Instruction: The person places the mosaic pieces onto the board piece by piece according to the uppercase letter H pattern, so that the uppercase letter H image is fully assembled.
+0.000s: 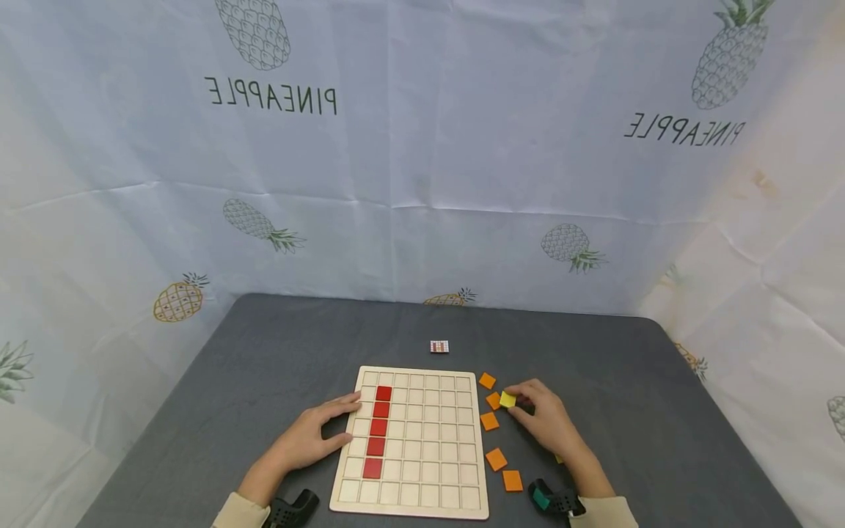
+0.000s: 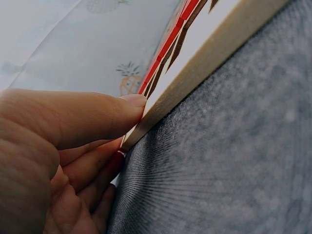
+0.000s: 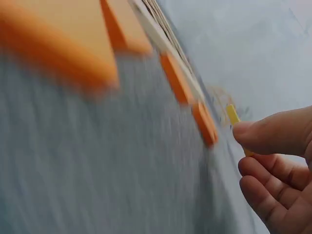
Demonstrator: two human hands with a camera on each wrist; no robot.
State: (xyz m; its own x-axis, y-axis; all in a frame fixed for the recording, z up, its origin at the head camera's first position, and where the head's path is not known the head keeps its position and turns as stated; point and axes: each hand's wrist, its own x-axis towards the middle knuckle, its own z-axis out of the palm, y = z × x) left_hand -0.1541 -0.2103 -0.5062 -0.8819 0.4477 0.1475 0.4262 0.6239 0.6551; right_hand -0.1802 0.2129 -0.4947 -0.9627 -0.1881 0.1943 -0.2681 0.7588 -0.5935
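A pale wooden grid board (image 1: 429, 469) lies on the table with a column of several red square tiles (image 1: 376, 446) in its cells. My left hand (image 1: 306, 438) rests at the board's left side, its thumb and fingertips touching the edge. The left wrist view shows that thumb (image 2: 105, 117) against the board's rim. Between thumb and fingers, my right hand (image 1: 544, 416) pinches a yellow square tile (image 1: 507, 400), just right of the board. The right wrist view has this yellow tile (image 3: 232, 114) edge-on, held above the table. Several orange square tiles (image 1: 496, 459) lie along the board's right side.
Beyond the board lies a small card with a coloured grid (image 1: 439, 347). A bit of yellow (image 1: 559, 460) peeks out beside the right wrist. The dark grey tabletop (image 1: 317, 330) backs onto a pineapple-print curtain (image 1: 422, 147).
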